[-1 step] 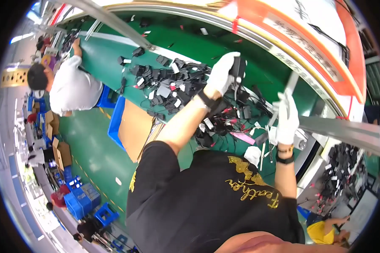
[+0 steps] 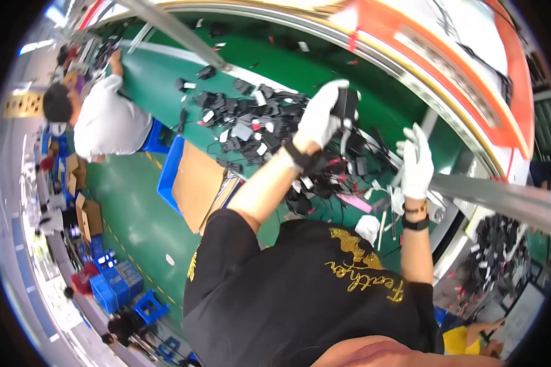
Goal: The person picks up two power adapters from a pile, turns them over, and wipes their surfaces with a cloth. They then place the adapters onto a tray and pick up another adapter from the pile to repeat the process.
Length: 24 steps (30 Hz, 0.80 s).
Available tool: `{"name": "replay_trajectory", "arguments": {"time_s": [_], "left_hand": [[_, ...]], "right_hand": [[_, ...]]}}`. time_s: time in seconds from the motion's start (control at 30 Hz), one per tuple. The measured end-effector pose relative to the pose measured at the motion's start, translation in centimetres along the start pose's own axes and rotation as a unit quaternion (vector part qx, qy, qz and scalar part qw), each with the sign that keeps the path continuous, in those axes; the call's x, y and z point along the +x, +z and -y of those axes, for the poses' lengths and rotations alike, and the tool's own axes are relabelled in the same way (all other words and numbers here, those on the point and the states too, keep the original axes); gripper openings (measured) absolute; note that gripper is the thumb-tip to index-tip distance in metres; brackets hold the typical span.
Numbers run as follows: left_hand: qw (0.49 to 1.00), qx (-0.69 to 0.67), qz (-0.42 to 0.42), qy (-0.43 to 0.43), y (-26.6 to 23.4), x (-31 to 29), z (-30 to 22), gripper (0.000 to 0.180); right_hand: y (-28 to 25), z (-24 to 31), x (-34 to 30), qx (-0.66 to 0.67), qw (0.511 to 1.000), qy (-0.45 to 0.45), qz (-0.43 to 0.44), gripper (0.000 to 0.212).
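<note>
My left hand [image 2: 320,117], in a white glove, grips a black power adapter [image 2: 347,105] above the far side of the bench. White-gloved too, my right hand [image 2: 417,164] is raised at the right with its fingers stretched out and apart, and nothing shows in it. Below and left of the held adapter lies a heap of black power adapters [image 2: 242,129] with tangled cables and white labels. More cables with red ends [image 2: 337,168] lie between my two hands. A pink strip [image 2: 356,203] and a crumpled white piece [image 2: 367,227] rest close to my body.
A metal post [image 2: 490,191] reaches in beside my right hand. An orange-framed sign [image 2: 453,73] hangs over the bench's far edge. At my left stands a blue bin [image 2: 170,177] with cardboard [image 2: 196,183]. A person in white [image 2: 113,122] works farther along the green bench.
My right hand has risen slightly and its fingers have spread. The adapter in my left hand has turned a little. The whole view has shifted slightly.
</note>
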<state>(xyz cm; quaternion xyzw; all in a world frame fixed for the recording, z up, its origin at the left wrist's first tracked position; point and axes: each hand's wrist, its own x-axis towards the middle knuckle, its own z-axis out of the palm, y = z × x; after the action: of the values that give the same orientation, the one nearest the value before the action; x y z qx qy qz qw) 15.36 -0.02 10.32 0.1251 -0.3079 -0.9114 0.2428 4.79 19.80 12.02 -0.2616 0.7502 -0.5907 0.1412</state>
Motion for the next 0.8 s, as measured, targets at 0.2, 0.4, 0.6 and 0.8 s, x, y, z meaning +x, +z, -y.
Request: {"name": "replay_trajectory", "arguments": {"time_s": [0.2,0.4,0.6,0.8], "left_hand": [[0.996,-0.056,-0.065,-0.023,3.0,-10.1,-2.4,0.055],[0.985,-0.035,-0.172,-0.002,-0.1,-14.2,-3.2,0.047],[0.985,-0.102,-0.135,0.040,-1.5,-12.6,-3.3,0.039],[0.989,-0.108,-0.095,0.008,-0.8,-10.9,-2.3,0.044]], "right_hand": [[3.7,-11.2,14.9,-0.458,0.885,-0.054,-0.063,0.055],[5.0,-20.3,16.4,-0.502,0.863,0.046,-0.031,0.044],[6.3,-16.7,8.8,-0.350,0.914,-0.157,0.132,0.026],[3.1,-10.9,4.8,-0.236,0.937,0.131,0.223,0.024]]}}
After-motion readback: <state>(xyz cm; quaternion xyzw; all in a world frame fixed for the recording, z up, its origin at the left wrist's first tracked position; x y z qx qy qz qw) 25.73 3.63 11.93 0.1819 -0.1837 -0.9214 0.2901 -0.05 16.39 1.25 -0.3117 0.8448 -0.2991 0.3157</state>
